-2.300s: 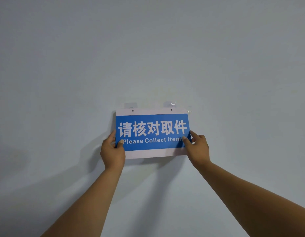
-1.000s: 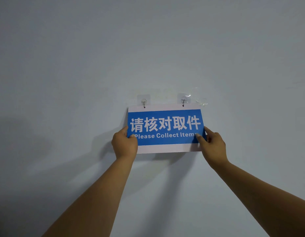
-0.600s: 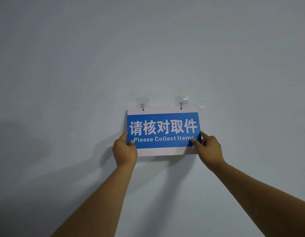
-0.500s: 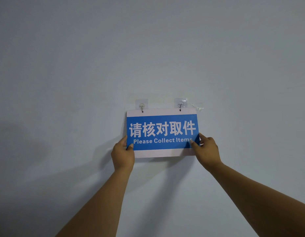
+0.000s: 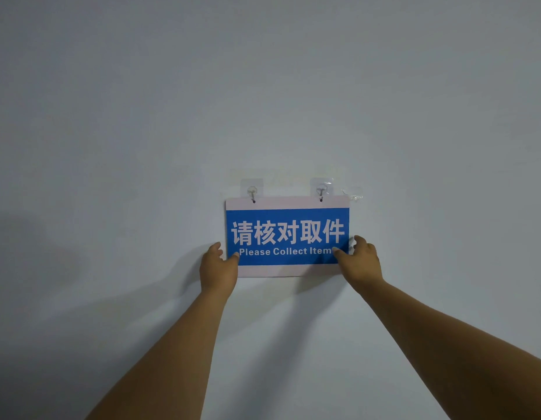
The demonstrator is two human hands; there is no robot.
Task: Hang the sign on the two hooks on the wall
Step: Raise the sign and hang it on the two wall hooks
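Observation:
A blue and white sign [image 5: 287,231] reading "Please Collect Items" lies flat against the wall. Its two top holes sit on the left hook [image 5: 252,191] and the right hook [image 5: 321,190], both clear adhesive hooks with metal tips poking through the holes. My left hand [image 5: 218,268] pinches the sign's lower left corner, thumb on the front. At the lower right corner my right hand [image 5: 360,260] holds on, thumb on the front and fingers at the sign's edge, slightly blurred.
The plain pale wall [image 5: 263,86] fills the view. A scrap of clear film [image 5: 352,194] sticks to the wall just right of the right hook. Both forearms reach up from the bottom of the view.
The sign's top edge first hid the hooks; it then shifted so the hook tips pass through the holes and settled slightly lower. Both hands stay at the lower corners.

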